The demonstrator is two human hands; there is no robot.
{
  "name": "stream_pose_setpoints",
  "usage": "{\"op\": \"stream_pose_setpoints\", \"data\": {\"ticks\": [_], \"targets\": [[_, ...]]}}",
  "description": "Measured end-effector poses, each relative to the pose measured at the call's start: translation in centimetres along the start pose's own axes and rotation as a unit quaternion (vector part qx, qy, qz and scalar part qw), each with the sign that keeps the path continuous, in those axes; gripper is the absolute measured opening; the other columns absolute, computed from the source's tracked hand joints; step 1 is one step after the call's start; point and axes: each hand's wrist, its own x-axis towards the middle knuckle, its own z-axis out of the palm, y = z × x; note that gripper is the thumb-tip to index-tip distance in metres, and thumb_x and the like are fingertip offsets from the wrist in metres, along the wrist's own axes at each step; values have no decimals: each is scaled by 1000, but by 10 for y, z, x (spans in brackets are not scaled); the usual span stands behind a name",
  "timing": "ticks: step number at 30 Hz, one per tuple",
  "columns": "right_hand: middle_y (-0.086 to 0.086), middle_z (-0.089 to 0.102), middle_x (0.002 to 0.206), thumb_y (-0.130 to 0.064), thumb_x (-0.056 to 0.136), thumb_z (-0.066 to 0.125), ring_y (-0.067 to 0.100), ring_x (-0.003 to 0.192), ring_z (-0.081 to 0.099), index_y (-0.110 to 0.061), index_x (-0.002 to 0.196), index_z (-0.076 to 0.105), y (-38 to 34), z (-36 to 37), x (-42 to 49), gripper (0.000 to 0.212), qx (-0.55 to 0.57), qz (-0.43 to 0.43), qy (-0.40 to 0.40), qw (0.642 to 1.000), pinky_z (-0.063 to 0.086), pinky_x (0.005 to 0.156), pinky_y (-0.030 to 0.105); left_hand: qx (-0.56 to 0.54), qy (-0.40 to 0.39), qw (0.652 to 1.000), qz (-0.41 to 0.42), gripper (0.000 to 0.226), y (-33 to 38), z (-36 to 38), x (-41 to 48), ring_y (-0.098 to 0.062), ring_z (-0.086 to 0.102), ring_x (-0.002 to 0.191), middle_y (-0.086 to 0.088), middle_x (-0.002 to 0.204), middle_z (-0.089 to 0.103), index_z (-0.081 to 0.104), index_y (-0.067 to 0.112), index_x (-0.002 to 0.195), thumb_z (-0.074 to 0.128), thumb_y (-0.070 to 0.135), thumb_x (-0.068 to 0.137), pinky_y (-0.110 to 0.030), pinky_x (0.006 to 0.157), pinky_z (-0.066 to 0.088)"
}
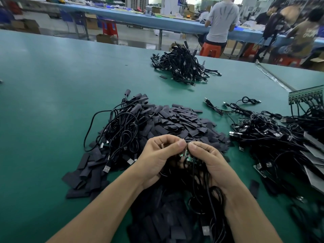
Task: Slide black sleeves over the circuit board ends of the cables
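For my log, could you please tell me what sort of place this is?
Probably an electronics assembly workshop: heaps of sleeves and cables on a bench, a board held by the left hand and right hand, workers at long tables behind.

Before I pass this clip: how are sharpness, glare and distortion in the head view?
Head view: wide-angle distortion bows the green table; the left hand, right hand and the circuit board they pinch are fairly sharp; the people behind and the lower-right cables are smeared; soft sheen on the table, no hard glare.
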Motion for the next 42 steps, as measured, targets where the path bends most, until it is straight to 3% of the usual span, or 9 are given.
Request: {"op": "stream_pose_setpoints", "data": {"ticks": [8, 13, 17, 20, 27, 33, 35, 39, 42], "targets": [[12, 61, 69, -18, 65, 86, 21, 55, 59, -12, 73, 70, -10, -3, -1, 19, 67, -10, 14, 998, 55, 55, 30, -60, 30, 998, 4, 16, 6, 4, 0, -13, 67, 60, -3, 69, 67, 72, 17, 72, 66, 27, 83, -27, 62, 59], [1, 64, 68, -17, 44, 90, 13, 53, 59, -22, 77, 79, -35, -43, -13, 36, 8, -3, 132, 991, 51, 48, 24, -1, 88, 984, 155, 14, 34, -6, -4, -17, 72, 71, -3, 75, 73, 74, 26, 76, 71, 38, 84, -25, 70, 58], [2, 74, 71, -12, 59, 88, 19, 65, 68, -20, 75, 76, -32, -66, -12, 22, -278, -15, 359, 891, 53, 60, 30, 175, 238, 893, 338, 10, 46, -14, -4, -11, 74, 77, 3, 79, 77, 67, 23, 86, 65, 26, 95, -18, 74, 54], [2, 71, 76, -17, 60, 92, 22, 78, 67, -24, 73, 74, -28, -70, -9, 23, -366, -41, 415, 832, 54, 72, 37, 184, 293, 847, 405, 10, 46, -10, -5, -12, 73, 77, 7, 78, 76, 60, 24, 89, 59, 21, 98, -20, 75, 55], [2, 70, 60, -4, 67, 83, 14, 43, 62, -14, 80, 74, -41, -70, -18, 18, -150, -31, 343, 927, 48, 39, 23, -45, 345, 864, 364, 14, 57, -2, -10, -19, 62, 53, 2, 72, 63, 39, 20, 96, 36, 22, 109, -34, 60, 57], [-1, 68, 73, -17, 71, 84, 19, 74, 63, -25, 74, 73, -40, -77, -20, 14, -363, -78, 491, 788, 48, 61, 31, -40, 403, 819, 406, 13, 69, -15, -9, -8, 36, 45, 8, 62, 49, 35, 23, 95, 38, 21, 107, -18, 42, 31], [-3, 66, 75, -19, 76, 81, 17, 73, 59, -29, 76, 70, -38, -75, -19, 15, -461, -46, 481, 744, 46, 60, 29, 10, 384, 831, 403, 13, 65, -16, -8, -8, 35, 45, 10, 62, 49, 40, 23, 94, 39, 22, 106, -17, 41, 28], [8, 61, 116, -30, 77, 83, 34, 108, 52, -36, 106, 69, -38, -57, -22, 34, -640, 3, 477, 603, 41, 90, 47, 133, 278, 887, 344, 20, 54, -15, -6, -3, 34, 48, 12, 66, 51, 58, 27, 105, 41, 19, 107, -17, 41, 29], [3, 67, 106, -20, 78, 82, 12, 89, 58, -24, 105, 73, -37, -37, -22, 28, -630, -161, 383, 656, 47, 76, 24, 155, 184, 941, 238, 30, 45, -15, -4, -5, 35, 47, 6, 66, 57, 62, 32, 116, 41, 14, 106, -18, 41, 30]]}}
